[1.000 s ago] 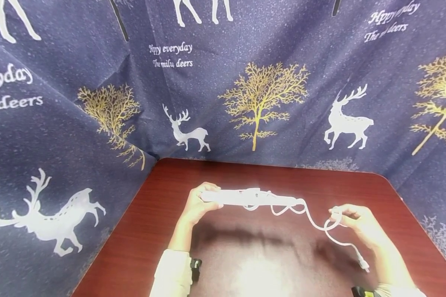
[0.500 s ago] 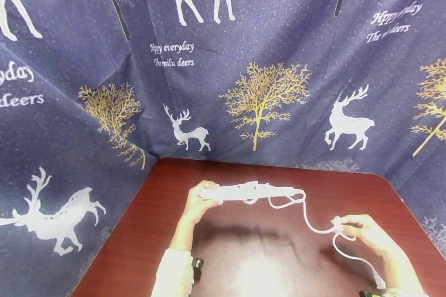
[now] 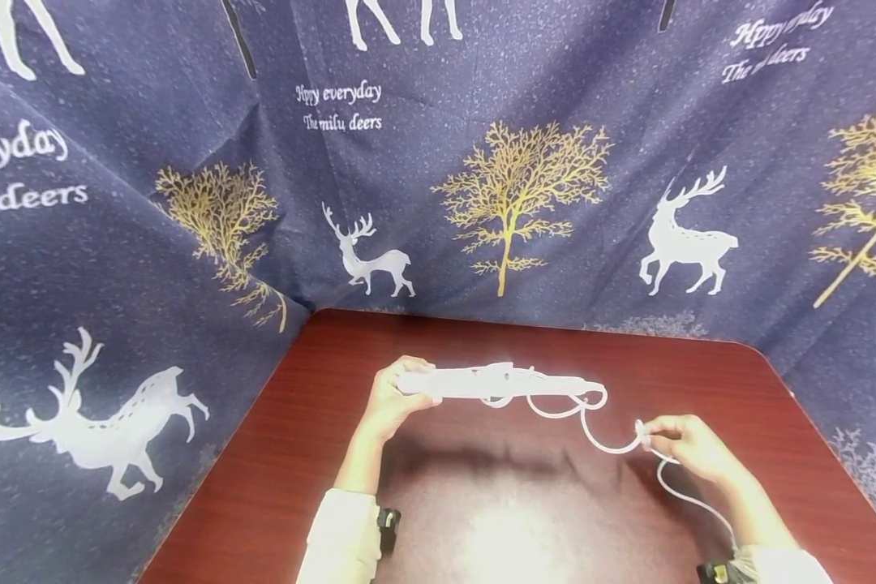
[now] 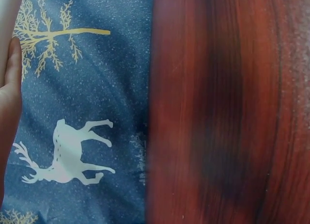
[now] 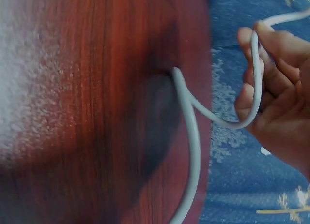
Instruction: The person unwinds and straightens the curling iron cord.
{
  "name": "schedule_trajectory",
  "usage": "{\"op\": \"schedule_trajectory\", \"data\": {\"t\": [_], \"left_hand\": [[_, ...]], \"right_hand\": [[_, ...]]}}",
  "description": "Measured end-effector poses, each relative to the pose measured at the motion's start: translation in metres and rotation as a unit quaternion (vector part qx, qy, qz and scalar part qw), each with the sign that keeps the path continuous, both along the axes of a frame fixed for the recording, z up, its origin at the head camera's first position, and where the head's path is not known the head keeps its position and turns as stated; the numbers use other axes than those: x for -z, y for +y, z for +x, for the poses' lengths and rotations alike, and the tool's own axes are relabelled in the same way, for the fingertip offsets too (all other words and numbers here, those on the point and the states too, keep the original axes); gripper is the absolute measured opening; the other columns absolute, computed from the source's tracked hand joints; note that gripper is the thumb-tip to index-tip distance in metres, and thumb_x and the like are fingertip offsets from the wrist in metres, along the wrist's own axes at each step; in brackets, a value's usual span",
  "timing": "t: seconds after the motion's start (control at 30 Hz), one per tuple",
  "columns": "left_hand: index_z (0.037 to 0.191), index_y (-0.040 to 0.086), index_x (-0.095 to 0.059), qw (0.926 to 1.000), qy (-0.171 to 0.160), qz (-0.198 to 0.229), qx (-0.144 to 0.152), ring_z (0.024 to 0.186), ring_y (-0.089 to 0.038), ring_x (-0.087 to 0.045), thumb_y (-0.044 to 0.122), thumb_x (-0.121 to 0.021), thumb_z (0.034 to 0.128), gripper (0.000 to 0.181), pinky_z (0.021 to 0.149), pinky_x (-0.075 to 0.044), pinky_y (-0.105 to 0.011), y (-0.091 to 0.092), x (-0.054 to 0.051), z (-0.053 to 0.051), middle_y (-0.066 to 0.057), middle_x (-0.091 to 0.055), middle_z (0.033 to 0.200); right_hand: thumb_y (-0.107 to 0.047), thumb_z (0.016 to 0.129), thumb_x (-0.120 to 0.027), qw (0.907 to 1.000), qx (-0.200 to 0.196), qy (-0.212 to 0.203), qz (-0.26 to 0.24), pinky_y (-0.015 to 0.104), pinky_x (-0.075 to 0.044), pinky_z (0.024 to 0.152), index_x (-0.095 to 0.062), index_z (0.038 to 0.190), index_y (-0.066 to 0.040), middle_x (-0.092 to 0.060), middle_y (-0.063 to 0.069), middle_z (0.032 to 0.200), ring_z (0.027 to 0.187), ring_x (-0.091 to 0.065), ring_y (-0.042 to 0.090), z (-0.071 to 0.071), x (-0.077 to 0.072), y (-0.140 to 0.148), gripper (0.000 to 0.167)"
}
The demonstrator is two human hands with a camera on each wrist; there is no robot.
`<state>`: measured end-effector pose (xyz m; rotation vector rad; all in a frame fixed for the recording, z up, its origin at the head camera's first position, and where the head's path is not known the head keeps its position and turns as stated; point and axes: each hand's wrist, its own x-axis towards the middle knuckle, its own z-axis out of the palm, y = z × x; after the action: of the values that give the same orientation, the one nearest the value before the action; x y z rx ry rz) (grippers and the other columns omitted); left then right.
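A long white power strip [image 3: 467, 383] is held level above the table in the head view, its left end gripped by my left hand [image 3: 392, 405]. Its surface is washed out by glare, so the sockets cannot be made out. White cord [image 3: 555, 415] loops along its right half and sags across to my right hand [image 3: 689, 448]. Thumb and fingertips there pinch the cord, as the right wrist view also shows with the cord [image 5: 193, 151] curving below the fingers. The cord's tail runs down towards the right wrist; its plug is hidden. Only a sliver of the left hand [image 4: 10, 96] appears in the left wrist view.
A reddish-brown wooden table [image 3: 321, 454] lies under both hands, with bright glare at its near middle. Dark blue cloth [image 3: 555, 81] printed with deer and trees hangs behind and at the sides. Dark straps with cameras [image 3: 387, 529] sit on both wrists.
My right hand, pinching the cord, first went right and nearer, then came back left. The plug at the cord's tail has dropped out of sight. The left hand and power strip barely moved.
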<state>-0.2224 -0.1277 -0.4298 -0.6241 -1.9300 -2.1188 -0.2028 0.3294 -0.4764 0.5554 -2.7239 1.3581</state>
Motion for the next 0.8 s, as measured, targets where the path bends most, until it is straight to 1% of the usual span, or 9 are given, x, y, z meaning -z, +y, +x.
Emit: {"op": "schedule_trajectory", "data": {"t": [0.07, 0.13, 0.3, 0.4, 0.5, 0.6, 0.67, 0.73, 0.8], "left_hand": [[0.094, -0.010, -0.060, 1.0000, -0.001, 0.000, 0.003, 0.086, -0.022, -0.057, -0.019, -0.072, 0.0605, 0.036, 0.067, -0.049, -0.028, 0.000, 0.001, 0.000, -0.013, -0.062, 0.096], [0.094, -0.010, -0.060, 1.0000, -0.002, 0.001, 0.009, 0.085, -0.023, -0.057, -0.019, -0.072, 0.0608, 0.037, 0.067, -0.049, -0.028, -0.001, 0.002, 0.000, -0.013, -0.062, 0.096], [0.095, -0.008, -0.061, 0.9998, 0.003, -0.004, 0.019, 0.084, -0.024, -0.057, -0.018, -0.073, 0.0617, 0.037, 0.067, -0.049, -0.029, -0.001, 0.003, 0.000, -0.016, -0.061, 0.096], [0.095, -0.007, -0.062, 0.9998, 0.004, -0.005, 0.021, 0.084, -0.024, -0.058, -0.018, -0.073, 0.0615, 0.037, 0.067, -0.049, -0.029, -0.002, 0.003, 0.000, -0.017, -0.060, 0.097], [0.095, -0.006, -0.062, 0.9997, 0.003, -0.007, 0.025, 0.083, -0.023, -0.058, -0.018, -0.073, 0.0614, 0.037, 0.066, -0.050, -0.030, -0.002, 0.003, 0.001, -0.017, -0.061, 0.096], [0.095, -0.007, -0.062, 0.9994, 0.004, -0.009, 0.032, 0.081, -0.023, -0.059, -0.018, -0.072, 0.0617, 0.037, 0.065, -0.050, -0.030, -0.002, 0.004, 0.001, -0.016, -0.061, 0.096], [0.095, -0.007, -0.062, 0.9994, 0.006, -0.010, 0.033, 0.081, -0.022, -0.059, -0.018, -0.072, 0.0615, 0.037, 0.065, -0.050, -0.030, -0.002, 0.004, 0.001, -0.016, -0.061, 0.096], [0.095, -0.007, -0.062, 0.9994, 0.009, -0.009, 0.032, 0.081, -0.021, -0.059, -0.018, -0.072, 0.0611, 0.037, 0.066, -0.051, -0.030, -0.002, 0.005, 0.001, -0.015, -0.061, 0.096], [0.095, -0.008, -0.061, 0.9995, 0.010, -0.006, 0.029, 0.081, -0.021, -0.060, -0.018, -0.072, 0.0603, 0.038, 0.066, -0.051, -0.030, -0.003, 0.005, 0.001, -0.014, -0.061, 0.096]], "right_hand": [[0.001, 0.078, -0.069, 0.9981, 0.023, 0.042, 0.037, 0.019, -0.043, 0.063, -0.069, 0.086, 0.002, -0.067, -0.005, 0.079, 0.074, -0.058, 0.003, -0.009, 0.003, -0.003, 0.009], [0.002, 0.077, -0.068, 0.9944, 0.045, 0.072, 0.063, 0.019, -0.043, 0.063, -0.069, 0.086, 0.000, -0.067, -0.003, 0.077, 0.072, -0.057, 0.002, -0.017, 0.005, -0.005, 0.008], [0.003, 0.078, -0.064, 0.9829, 0.105, 0.112, 0.102, 0.030, -0.045, 0.064, -0.069, 0.089, -0.001, -0.068, 0.008, 0.081, 0.070, -0.058, 0.010, -0.032, 0.008, -0.009, 0.012], [0.002, 0.080, -0.062, 0.9774, 0.131, 0.126, 0.109, 0.038, -0.045, 0.065, -0.068, 0.092, 0.000, -0.069, 0.013, 0.085, 0.072, -0.060, 0.019, -0.038, 0.009, -0.010, 0.014], [0.002, 0.081, -0.061, 0.9743, 0.146, 0.133, 0.108, 0.039, -0.045, 0.067, -0.068, 0.093, 0.001, -0.068, 0.015, 0.086, 0.074, -0.061, 0.024, -0.043, 0.011, -0.010, 0.014], [0.002, 0.080, -0.063, 0.9775, 0.140, 0.123, 0.099, 0.033, -0.045, 0.066, -0.068, 0.092, 0.001, -0.069, 0.014, 0.085, 0.074, -0.062, 0.019, -0.044, 0.014, -0.009, 0.013], [0.001, 0.079, -0.065, 0.9831, 0.117, 0.109, 0.089, 0.026, -0.045, 0.066, -0.069, 0.091, 0.001, -0.069, 0.012, 0.084, 0.074, -0.061, 0.012, -0.044, 0.017, -0.008, 0.012], [0.000, 0.079, -0.067, 0.9906, 0.085, 0.082, 0.069, 0.021, -0.045, 0.065, -0.068, 0.092, 0.002, -0.069, 0.012, 0.085, 0.075, -0.061, 0.007, -0.043, 0.019, -0.008, 0.013], [-0.001, 0.081, -0.067, 0.9962, 0.061, 0.051, 0.036, 0.020, -0.046, 0.065, -0.067, 0.095, 0.005, -0.069, 0.012, 0.086, 0.075, -0.062, 0.007, -0.042, 0.020, -0.009, 0.015]]}}
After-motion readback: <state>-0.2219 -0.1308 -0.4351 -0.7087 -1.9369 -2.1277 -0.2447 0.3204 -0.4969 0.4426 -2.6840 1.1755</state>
